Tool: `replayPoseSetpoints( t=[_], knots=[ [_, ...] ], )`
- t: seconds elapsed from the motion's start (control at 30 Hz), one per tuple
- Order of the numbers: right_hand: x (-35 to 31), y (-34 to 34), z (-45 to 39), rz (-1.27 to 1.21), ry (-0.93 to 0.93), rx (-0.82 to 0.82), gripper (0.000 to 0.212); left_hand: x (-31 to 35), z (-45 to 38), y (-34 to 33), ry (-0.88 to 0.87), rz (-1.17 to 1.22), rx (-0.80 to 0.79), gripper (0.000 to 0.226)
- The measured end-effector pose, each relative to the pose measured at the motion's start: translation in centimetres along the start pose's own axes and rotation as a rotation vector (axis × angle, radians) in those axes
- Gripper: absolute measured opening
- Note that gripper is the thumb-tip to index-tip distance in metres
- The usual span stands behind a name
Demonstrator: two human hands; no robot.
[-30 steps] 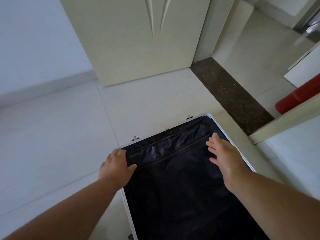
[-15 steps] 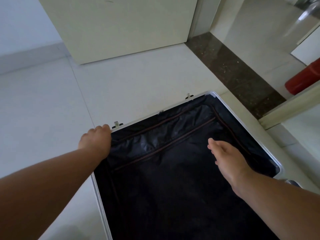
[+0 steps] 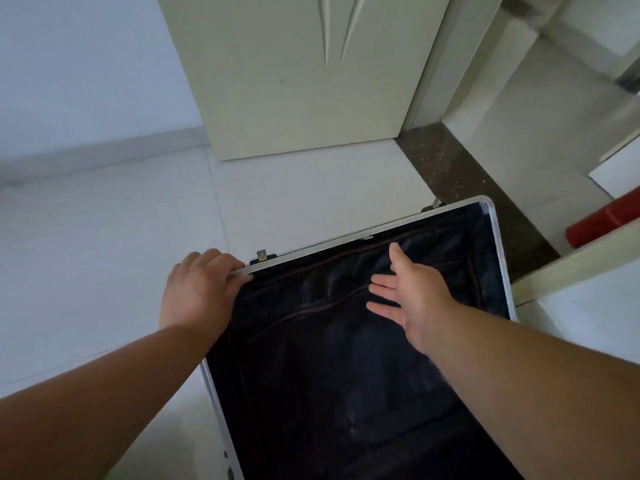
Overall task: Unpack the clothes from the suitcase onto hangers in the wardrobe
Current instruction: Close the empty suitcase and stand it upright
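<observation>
Suitcase (image 3: 500,258) bears no readable writing — left hand (image 3: 199,292) grips its rim, right hand (image 3: 412,292) spread flat.

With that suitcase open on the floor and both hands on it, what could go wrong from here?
The left hand grips the far corner of the suitcase by its metal rim; if that half drops shut, fingers could get pinched. The right hand lies open over the dark lining, whose zip looks closed, so tugging the fabric instead of unzipping might tear it. The case also sits close to the door, which could knock it if swung.
</observation>
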State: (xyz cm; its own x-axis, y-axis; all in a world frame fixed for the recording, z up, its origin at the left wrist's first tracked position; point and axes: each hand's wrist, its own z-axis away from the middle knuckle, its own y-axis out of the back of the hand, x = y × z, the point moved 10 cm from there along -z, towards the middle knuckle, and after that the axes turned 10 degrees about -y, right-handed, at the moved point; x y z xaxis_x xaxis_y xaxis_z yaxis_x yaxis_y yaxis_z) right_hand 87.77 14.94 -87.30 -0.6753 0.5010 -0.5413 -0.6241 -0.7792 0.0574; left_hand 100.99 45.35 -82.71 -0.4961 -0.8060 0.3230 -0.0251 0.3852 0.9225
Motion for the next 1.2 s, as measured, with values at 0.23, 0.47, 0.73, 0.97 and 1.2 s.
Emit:
replayPoseSetpoints(
  t=[0.23,0.47,0.73,0.97,1.2],
  knots=[
    [-3.7,4.6,9.2,-0.17,0.064,-0.014,0.04,10.2,8.5,11.1,-0.112,-0.047,0.13,0.024],
    [0.7,11.8,16.8,-0.13,0.061,-0.137,0.026,18.1,16.3,16.7,-0.188,-0.08,0.109,0.037],
    [9.2,20.6,22.7,-0.081,0.043,-0.216,0.032,24.1,15.4,18.9,-0.129,-0.119,-0.162,0.055],
    [18.5,29.4,25.7,-0.157,-0.009,-0.232,0.034,36.1,18.3,9.0,-0.097,0.195,-0.786,0.123],
    [33.1,38.0,25.9,-0.43,-0.172,-0.127,0.028,43.1,31.1,0.7,-0.325,0.271,-0.979,0.122]
  ],
)
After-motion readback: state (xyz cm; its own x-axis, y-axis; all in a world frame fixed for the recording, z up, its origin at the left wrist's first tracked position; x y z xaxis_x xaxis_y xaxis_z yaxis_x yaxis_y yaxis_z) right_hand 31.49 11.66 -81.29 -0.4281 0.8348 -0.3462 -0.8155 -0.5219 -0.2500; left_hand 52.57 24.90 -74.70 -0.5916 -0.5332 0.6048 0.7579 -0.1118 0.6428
